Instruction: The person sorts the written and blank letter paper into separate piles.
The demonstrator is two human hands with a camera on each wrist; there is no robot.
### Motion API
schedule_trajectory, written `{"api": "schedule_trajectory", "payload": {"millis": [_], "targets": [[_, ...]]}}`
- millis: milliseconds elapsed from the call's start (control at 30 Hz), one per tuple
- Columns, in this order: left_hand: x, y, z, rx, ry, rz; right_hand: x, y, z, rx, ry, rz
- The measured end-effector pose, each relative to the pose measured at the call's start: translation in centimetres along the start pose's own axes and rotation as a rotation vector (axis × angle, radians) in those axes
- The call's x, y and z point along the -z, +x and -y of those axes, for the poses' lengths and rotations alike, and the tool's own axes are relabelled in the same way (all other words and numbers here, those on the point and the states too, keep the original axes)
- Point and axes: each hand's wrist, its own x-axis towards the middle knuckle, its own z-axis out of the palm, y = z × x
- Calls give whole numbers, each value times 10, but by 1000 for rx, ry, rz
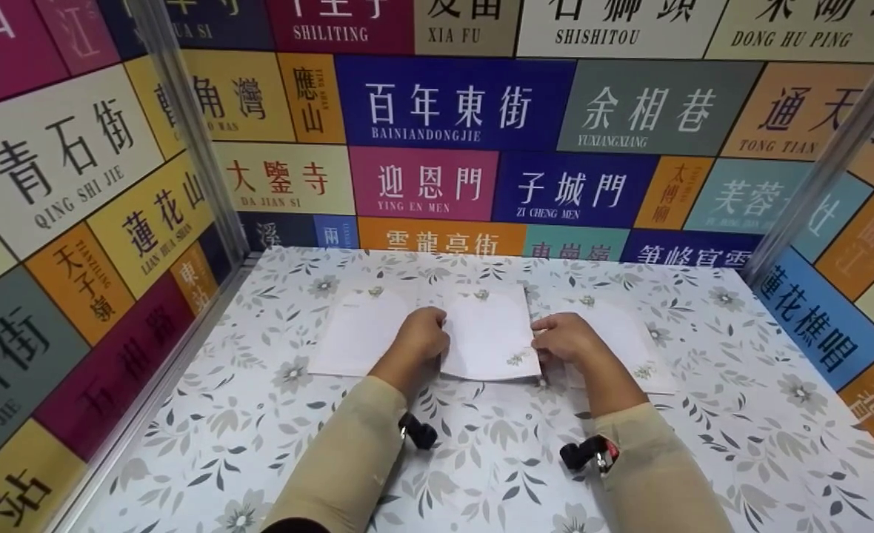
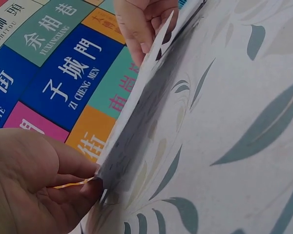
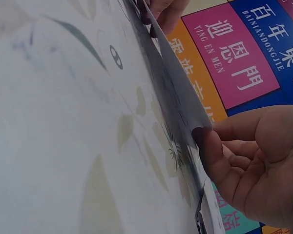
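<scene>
Between both hands is a white sheet of paper (image 1: 485, 333) with a small printed motif at its top and a leafy one at its lower right corner. My left hand (image 1: 424, 334) pinches its left edge between thumb and finger. The right hand (image 1: 566, 339) pinches the opposite edge the same way. In the left wrist view the sheet (image 2: 136, 107) rises at a slant from the patterned tabletop, with a shaded gap under its near edge. The right wrist view shows thumb and fingertip of the right hand (image 3: 254, 161) at the paper's edge.
Two similar sheets lie flat on the table, a left sheet (image 1: 355, 337) partly behind the left hand and a right sheet (image 1: 629, 344) partly behind the right. The floral tabletop (image 1: 259, 444) meets colourful sign-covered walls (image 1: 452, 104) at the back and sides.
</scene>
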Motion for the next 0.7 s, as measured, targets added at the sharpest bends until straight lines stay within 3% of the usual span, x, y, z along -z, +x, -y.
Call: {"api": "schedule_trajectory", "payload": {"millis": [167,400,533,700], "targets": [[1,1,0,-1,7,14,-1,1,0,7,27,2],[-1,-1,0,-25,-14,-29,-1,2,2,14,19,-11],[-5,-2,-5,-24,-51,-59,2,2,1,19,11,-28],[-16,-4,-10,-78,-73,-97,12,-3,-7,38,-4,-52]]}}
